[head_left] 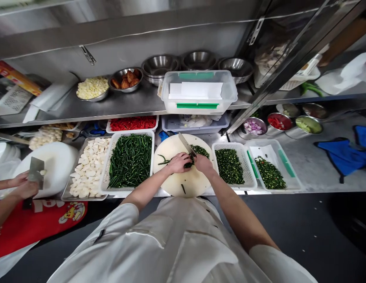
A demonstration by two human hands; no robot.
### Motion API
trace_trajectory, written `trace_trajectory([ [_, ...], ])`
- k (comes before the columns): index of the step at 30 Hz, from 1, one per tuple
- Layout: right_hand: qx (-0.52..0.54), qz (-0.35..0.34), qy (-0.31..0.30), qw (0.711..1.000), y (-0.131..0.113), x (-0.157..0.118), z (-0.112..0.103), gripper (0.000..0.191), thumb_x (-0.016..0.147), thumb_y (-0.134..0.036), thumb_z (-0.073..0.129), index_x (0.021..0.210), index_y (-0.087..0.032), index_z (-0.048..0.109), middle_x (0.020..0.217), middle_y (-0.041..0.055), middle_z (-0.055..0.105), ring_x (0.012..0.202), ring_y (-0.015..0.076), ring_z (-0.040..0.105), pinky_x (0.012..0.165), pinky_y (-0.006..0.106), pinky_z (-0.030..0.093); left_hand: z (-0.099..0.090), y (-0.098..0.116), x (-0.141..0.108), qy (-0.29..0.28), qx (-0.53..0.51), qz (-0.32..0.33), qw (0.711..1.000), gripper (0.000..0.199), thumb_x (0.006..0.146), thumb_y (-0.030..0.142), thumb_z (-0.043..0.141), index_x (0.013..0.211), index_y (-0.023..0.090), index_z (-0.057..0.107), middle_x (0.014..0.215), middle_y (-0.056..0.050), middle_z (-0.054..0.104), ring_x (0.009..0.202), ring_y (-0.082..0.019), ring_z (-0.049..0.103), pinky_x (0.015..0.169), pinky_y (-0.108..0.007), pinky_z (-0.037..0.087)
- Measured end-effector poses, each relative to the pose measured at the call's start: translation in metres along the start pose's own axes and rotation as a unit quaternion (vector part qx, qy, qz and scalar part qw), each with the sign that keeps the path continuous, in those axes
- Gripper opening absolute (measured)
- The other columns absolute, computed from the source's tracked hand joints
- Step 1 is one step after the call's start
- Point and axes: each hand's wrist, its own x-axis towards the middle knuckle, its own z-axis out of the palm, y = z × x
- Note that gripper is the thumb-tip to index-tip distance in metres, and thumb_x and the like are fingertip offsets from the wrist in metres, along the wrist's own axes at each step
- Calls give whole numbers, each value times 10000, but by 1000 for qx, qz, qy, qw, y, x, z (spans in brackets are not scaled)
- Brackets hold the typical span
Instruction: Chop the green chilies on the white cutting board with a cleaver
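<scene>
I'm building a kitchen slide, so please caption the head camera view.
Right hand grips a kitchen knife while the left hand holds green chilies on a round cutting board.

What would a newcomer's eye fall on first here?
The deep-green whole chilies heaped left of the round cutting board stand out first, with bright red chilies behind them. Over the board, the right hand grips a knife beside the left hand. Far left, a red apron shows below a cleaver.
</scene>
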Motion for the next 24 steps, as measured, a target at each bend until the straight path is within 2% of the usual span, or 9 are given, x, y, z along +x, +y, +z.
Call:
trace_trajectory([
  [4, -5, -6, 11, 1000, -1, -5, 5, 363, 1124, -336, 398, 1300, -143, 650, 1202, 209, 765, 1162, 279, 748, 932, 316, 536, 0, -3, -2, 5, -7, 11, 1000, 395, 917, 470, 743, 1274, 299, 724, 1355, -95, 638, 1349, -321, 509, 1130, -465, 449],
  [8, 4, 28, 5, 1000, -4, -9, 11, 384, 1128, -335, 377, 1330, -132, 634, 1214, 217, 759, 1143, 278, 752, 925, 321, 537, 0, -4, -3, 9, -8, 9, 1000, 371, 932, 461, 727, 1261, 288, 738, 1313, -106, 650, 1343, -325, 506, 1127, -473, 450],
  [12, 13, 6, -6, 1000, -6, -11, 10, 374, 1122, -337, 390, 1294, -141, 658, 1222, 212, 757, 1178, 289, 735, 945, 334, 528, -1, -5, -6, 4, -17, 9, 1000, 373, 938, 454, 717, 1272, 288, 730, 1316, -105, 645, 1318, -320, 512, 1120, -465, 456],
  [17, 11, 25, -1, 1000, -14, -8, 9, 393, 1132, -335, 369, 1321, -131, 646, 1250, 217, 748, 1184, 291, 731, 950, 334, 524, 0, -5, -7, 13, -14, 20, 1000, 303, 973, 440, 670, 1202, 254, 741, 1241, -115, 651, 1263, -310, 524, 1134, -450, 456],
  [21, 2, 2, 1, 1000, -17, -7, 10, 381, 1129, -347, 401, 1275, -122, 671, 1233, 226, 749, 1194, 296, 726, 967, 332, 517, 0, -6, -8, 14, -31, 20, 999, 294, 976, 422, 665, 1211, 260, 732, 1278, -112, 638, 1240, -303, 525, 1104, -441, 477],
  [24, 0, 16, 2, 1000, -18, -8, 15, 389, 1130, -348, 391, 1311, -131, 659, 1238, 219, 749, 1173, 288, 733, 958, 330, 519, 0, -5, -10, 17, -34, 6, 999, 285, 988, 428, 648, 1202, 264, 740, 1265, -117, 631, 1256, -312, 513, 1099, -451, 477],
])
